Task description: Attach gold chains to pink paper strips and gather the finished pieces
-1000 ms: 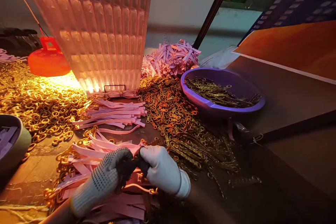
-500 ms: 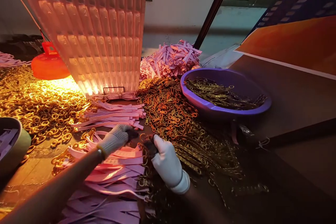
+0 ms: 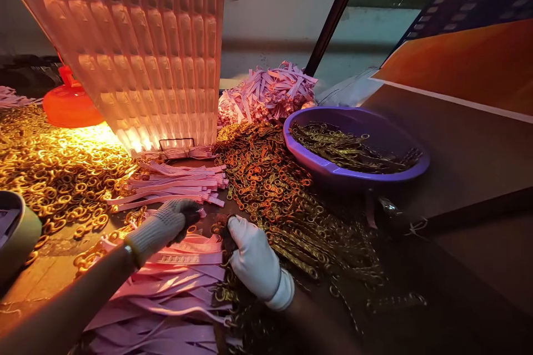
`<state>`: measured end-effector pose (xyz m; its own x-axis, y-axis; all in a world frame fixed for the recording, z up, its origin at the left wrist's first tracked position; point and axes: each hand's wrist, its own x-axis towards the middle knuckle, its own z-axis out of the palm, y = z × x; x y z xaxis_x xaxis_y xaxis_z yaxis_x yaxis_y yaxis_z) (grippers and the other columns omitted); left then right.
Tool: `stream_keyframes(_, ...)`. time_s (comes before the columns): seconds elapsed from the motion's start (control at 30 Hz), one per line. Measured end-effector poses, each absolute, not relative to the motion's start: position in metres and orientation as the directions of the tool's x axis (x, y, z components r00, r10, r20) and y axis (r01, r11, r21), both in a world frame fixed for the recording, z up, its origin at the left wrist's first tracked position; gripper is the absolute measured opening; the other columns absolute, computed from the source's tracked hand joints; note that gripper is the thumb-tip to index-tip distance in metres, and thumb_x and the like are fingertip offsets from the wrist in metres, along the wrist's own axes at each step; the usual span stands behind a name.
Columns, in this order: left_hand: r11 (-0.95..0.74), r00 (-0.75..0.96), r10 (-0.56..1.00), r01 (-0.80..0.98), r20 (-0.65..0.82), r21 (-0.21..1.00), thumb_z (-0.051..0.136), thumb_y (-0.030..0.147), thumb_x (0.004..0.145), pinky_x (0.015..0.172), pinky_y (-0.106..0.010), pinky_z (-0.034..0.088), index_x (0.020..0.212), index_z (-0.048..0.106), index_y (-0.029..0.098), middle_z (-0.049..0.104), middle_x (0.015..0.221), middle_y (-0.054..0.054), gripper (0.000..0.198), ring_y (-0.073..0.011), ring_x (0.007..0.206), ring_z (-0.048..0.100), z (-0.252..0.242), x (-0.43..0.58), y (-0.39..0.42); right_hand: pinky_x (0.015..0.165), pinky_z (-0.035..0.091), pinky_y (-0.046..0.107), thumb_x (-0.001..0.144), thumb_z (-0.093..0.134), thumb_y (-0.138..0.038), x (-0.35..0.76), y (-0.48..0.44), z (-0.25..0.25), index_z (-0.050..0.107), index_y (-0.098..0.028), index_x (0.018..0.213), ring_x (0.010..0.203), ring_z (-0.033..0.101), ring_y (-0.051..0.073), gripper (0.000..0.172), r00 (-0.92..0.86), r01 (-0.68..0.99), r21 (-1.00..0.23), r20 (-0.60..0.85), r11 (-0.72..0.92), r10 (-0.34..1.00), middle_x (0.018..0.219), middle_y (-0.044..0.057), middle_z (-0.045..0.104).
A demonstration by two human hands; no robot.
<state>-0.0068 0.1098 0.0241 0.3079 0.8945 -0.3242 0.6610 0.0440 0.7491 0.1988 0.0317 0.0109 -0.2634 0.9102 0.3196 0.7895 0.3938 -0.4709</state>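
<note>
My left hand [image 3: 177,222], in a pale knitted glove with dark fingertips, is closed above the pink straps. A pink strap [image 3: 202,213] shows its end at those fingertips. Just to the right, my right hand [image 3: 256,260], gloved in white, has its dark fingertips pinched together on a small brass-coloured ring piece [image 3: 217,226]; its exact shape is hard to make out. Under both hands spreads a layer of pink straps [image 3: 179,274], with metal fittings at their right ends. Alongside my right hand lies a heap of brass-coloured chain pieces [image 3: 266,172] with rings.
A glowing red lamp [image 3: 66,105] hangs over a pile of brass rings [image 3: 62,177] at left. Behind stands a ribbed translucent panel [image 3: 166,66]. A purple basin [image 3: 308,158] holds more chain pieces. A round container [image 3: 29,227] stands at the left edge.
My left hand has moved left and slightly down, away from my right hand, and a pink strap end now shows at its fingertips. My right hand has shifted slightly left.
</note>
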Motion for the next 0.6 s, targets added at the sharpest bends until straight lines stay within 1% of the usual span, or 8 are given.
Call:
stream_keyframes(0.07, 0.236, 0.296, 0.885, 0.378, -0.359, 0.895, 0.060, 0.055, 0.080, 0.040, -0.020, 0.031, 0.095, 0.061, 0.019, 0.054, 0.062, 0.002, 0.039, -0.0077, 0.041, 0.037, 0.037, -0.020, 0.085, 0.068, 0.037, 0.029, 0.062, 0.045, -0.003, 0.189, 0.034, 0.017, 0.057, -0.018, 0.091, 0.080, 0.059, 0.020, 0.034, -0.321, 0.804, -0.428, 0.272, 0.413, 0.907, 0.089, 0.006, 0.064)
stream_keyframes(0.13, 0.370, 0.264, 0.880, 0.137, -0.394, 0.919, 0.071, 0.055, 0.071, 0.039, -0.019, 0.030, 0.091, 0.062, 0.018, 0.055, 0.064, 0.002, 0.043, -0.0064, 0.042, 0.036, 0.043, -0.026, 0.063, 0.063, 0.033, 0.031, 0.067, 0.048, -0.006, 0.177, 0.034, 0.023, 0.056, -0.019, 0.088, 0.076, 0.059, 0.020, 0.026, -0.375, 0.819, -0.374, 0.226, 0.435, 0.899, 0.085, 0.004, 0.065)
stream_keyframes(0.2, 0.421, 0.240, 0.872, 0.075, -0.426, 0.904, 0.072, 0.057, 0.071, 0.039, -0.018, 0.030, 0.086, 0.061, 0.018, 0.052, 0.061, 0.003, 0.042, -0.0067, 0.043, 0.037, 0.042, -0.026, 0.047, 0.058, 0.029, 0.032, 0.072, 0.051, -0.010, 0.165, 0.031, 0.028, 0.055, -0.020, 0.087, 0.072, 0.059, 0.019, 0.019, -0.402, 0.843, -0.295, 0.213, 0.451, 0.891, 0.082, 0.004, 0.065)
stream_keyframes(0.23, 0.419, 0.239, 0.873, 0.075, -0.425, 0.905, 0.071, 0.057, 0.073, 0.039, -0.018, 0.031, 0.081, 0.061, 0.018, 0.050, 0.060, 0.003, 0.041, -0.0071, 0.044, 0.038, 0.039, -0.026, 0.042, 0.057, 0.027, 0.032, 0.075, 0.051, -0.011, 0.160, 0.029, 0.029, 0.055, -0.020, 0.087, 0.070, 0.059, 0.020, 0.015, -0.414, 0.853, -0.245, 0.218, 0.460, 0.884, 0.081, 0.004, 0.065)
stream_keyframes(0.3, 0.325, 0.231, 0.911, 0.112, -0.343, 0.939, 0.069, 0.053, 0.077, 0.044, -0.019, 0.039, 0.075, 0.061, 0.018, 0.052, 0.060, 0.001, 0.036, -0.0092, 0.049, 0.043, 0.027, -0.025, 0.036, 0.054, 0.025, 0.032, 0.081, 0.050, -0.013, 0.152, 0.023, 0.026, 0.054, -0.019, 0.084, 0.065, 0.058, 0.021, 0.008, -0.435, 0.871, -0.122, 0.256, 0.475, 0.863, 0.077, 0.006, 0.064)
stream_keyframes(0.43, 0.030, 0.245, 0.963, 0.319, -0.113, 0.947, 0.069, 0.037, 0.075, 0.072, -0.031, 0.056, 0.073, 0.070, 0.020, 0.069, 0.078, -0.007, 0.017, -0.0205, 0.073, 0.060, -0.012, -0.031, 0.028, 0.048, 0.024, 0.032, 0.084, 0.047, -0.011, 0.146, 0.008, 0.008, 0.053, -0.019, 0.079, 0.054, 0.054, 0.022, 0.011, -0.474, 0.869, 0.085, 0.421, 0.487, 0.773, 0.066, 0.007, 0.059)
stream_keyframes(0.53, -0.049, 0.270, 0.961, 0.388, -0.062, 0.921, 0.066, 0.031, 0.077, 0.089, -0.038, 0.055, 0.083, 0.075, 0.025, 0.074, 0.093, -0.008, 0.013, -0.0257, 0.088, 0.064, -0.033, -0.039, 0.019, 0.047, 0.026, 0.032, 0.080, 0.050, -0.009, 0.146, 0.000, -0.001, 0.053, -0.019, 0.079, 0.053, 0.052, 0.022, 0.010, -0.482, 0.863, 0.109, 0.463, 0.492, 0.743, 0.068, 0.007, 0.058)
stream_keyframes(0.6, -0.083, 0.317, 0.947, 0.377, -0.045, 0.922, 0.062, 0.029, 0.080, 0.095, -0.038, 0.054, 0.091, 0.077, 0.026, 0.075, 0.099, -0.007, 0.019, -0.0265, 0.094, 0.066, -0.035, -0.042, 0.016, 0.048, 0.031, 0.032, 0.078, 0.052, -0.008, 0.148, -0.004, 0.002, 0.055, -0.018, 0.085, 0.057, 0.055, 0.022, 0.012, -0.489, 0.859, 0.077, 0.419, 0.507, 0.765, 0.072, 0.008, 0.060)
